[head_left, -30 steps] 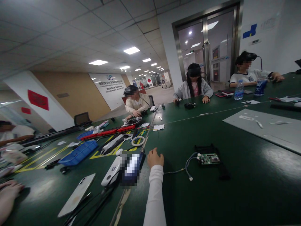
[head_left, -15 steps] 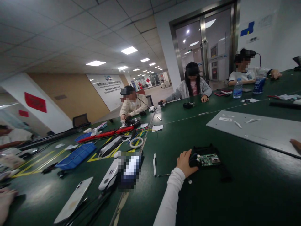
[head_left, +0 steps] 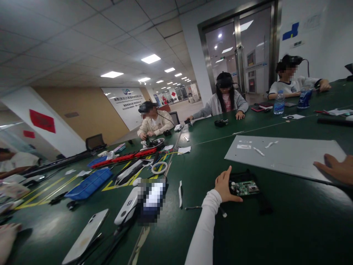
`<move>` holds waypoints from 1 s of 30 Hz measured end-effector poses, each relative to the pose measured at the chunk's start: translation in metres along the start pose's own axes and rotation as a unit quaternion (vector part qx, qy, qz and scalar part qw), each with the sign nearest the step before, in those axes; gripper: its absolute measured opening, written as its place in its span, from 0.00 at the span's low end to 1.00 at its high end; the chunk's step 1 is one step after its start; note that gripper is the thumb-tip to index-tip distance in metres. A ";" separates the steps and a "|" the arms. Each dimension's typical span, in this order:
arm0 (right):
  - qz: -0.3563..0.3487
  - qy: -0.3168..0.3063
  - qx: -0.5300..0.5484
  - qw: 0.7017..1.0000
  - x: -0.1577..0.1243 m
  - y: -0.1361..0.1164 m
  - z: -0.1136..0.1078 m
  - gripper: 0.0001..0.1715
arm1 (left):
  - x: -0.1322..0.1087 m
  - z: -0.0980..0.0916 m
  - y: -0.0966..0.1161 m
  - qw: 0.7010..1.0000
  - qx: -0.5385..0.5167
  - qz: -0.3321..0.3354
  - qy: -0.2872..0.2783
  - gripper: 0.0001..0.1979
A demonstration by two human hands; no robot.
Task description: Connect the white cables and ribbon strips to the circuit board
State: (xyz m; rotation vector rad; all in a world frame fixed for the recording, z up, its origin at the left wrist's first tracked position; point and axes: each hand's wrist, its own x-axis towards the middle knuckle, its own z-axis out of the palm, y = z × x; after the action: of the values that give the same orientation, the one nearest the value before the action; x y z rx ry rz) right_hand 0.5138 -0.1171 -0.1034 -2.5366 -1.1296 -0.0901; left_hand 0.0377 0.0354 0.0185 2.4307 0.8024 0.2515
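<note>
A small green circuit board [head_left: 245, 187] sits in a black frame [head_left: 261, 206] on the dark green table [head_left: 275, 235]. My left hand [head_left: 224, 187], in a white sleeve, lies against the board's left end, forefinger and thumb spread apart around it. My right hand [head_left: 335, 168] comes in from the right edge, fingers stretched out flat on the corner of a grey sheet [head_left: 284, 156]. A thin cable [head_left: 193, 208] trails on the table left of my left wrist.
To the left lie a phone [head_left: 85, 237], a white device [head_left: 128, 206], a blue tray [head_left: 89, 182], a tape ring [head_left: 160, 166], a red strip [head_left: 124, 156] and a white strip [head_left: 180, 188]. Three people sit along the far side; a water bottle [head_left: 279, 103] stands there.
My left hand moved right from near the white device to the circuit board and spread its fingers. The grey sheet slid left, and my right hand came into view on it.
</note>
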 end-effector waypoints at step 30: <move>-0.203 -0.047 0.000 0.978 -0.076 -0.143 -0.008 0.38 | -0.028 -0.012 0.069 0.984 -0.117 0.126 0.054 0.57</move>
State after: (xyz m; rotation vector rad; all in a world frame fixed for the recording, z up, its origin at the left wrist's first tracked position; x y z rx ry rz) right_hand 0.3589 -0.0856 -0.0688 -2.2917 -1.6714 -0.0738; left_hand 0.0454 -0.0215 0.0674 2.3045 0.4773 0.5460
